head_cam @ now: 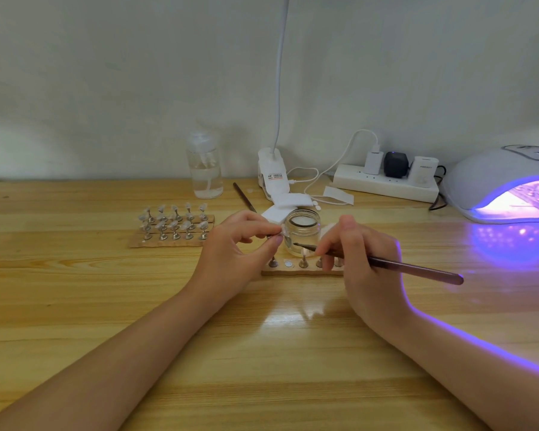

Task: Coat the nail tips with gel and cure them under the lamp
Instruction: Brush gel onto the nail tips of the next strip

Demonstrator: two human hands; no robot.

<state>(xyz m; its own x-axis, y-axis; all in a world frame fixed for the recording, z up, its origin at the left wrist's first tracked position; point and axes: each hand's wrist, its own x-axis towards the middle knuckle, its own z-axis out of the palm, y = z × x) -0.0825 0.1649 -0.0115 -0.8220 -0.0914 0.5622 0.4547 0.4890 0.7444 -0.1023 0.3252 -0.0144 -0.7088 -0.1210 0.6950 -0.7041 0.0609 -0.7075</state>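
Hands: left hand pinches a nail tip, right hand grips a brush touching it.

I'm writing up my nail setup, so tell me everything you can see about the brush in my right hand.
The brush is a long, slim stick with a dark reddish-brown, glossy handle and a blunt rear end pointing right. The right hand pinches it near the front like a pen. It lies almost level, its dark tip reaching left, in front of the glass jar, toward the nail tip pinched by the left hand.

Bright; violet lamp glare right; edges warped.
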